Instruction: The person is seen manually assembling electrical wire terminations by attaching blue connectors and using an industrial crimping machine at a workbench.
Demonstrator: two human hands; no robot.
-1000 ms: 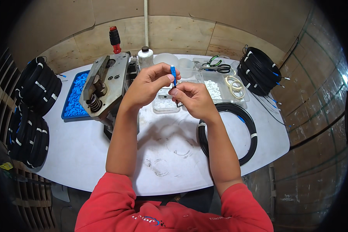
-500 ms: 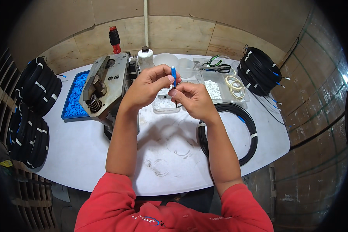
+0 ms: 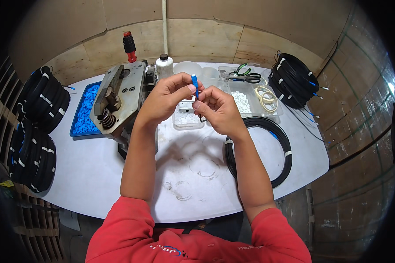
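Note:
Above the far middle of the table, a small blue fibre-optic connector [image 3: 195,81] with a pale tip points up and away from me. My left hand [image 3: 167,97] pinches it between thumb and forefinger. Just below, my right hand [image 3: 219,112] has thumb and fingers closed on the black cable [image 3: 201,119] at the connector's lower end. Most of that grip is hidden behind the fingers. A coil of black cable [image 3: 287,147] lies on the table beneath my right forearm, with white ties and a blue connector on it.
A metal press [image 3: 126,94] stands left of my hands, beside a blue tray [image 3: 74,133] of blue parts. Clear boxes [image 3: 188,126] with white pieces, pliers [image 3: 243,72], tape rolls [image 3: 267,98] and a white bottle [image 3: 164,68] sit behind. Cable coils [image 3: 46,101] stack left; more coils [image 3: 294,83] stand right.
The connector's tip has tilted slightly to the left. Both hands keep their grips in nearly the same place.

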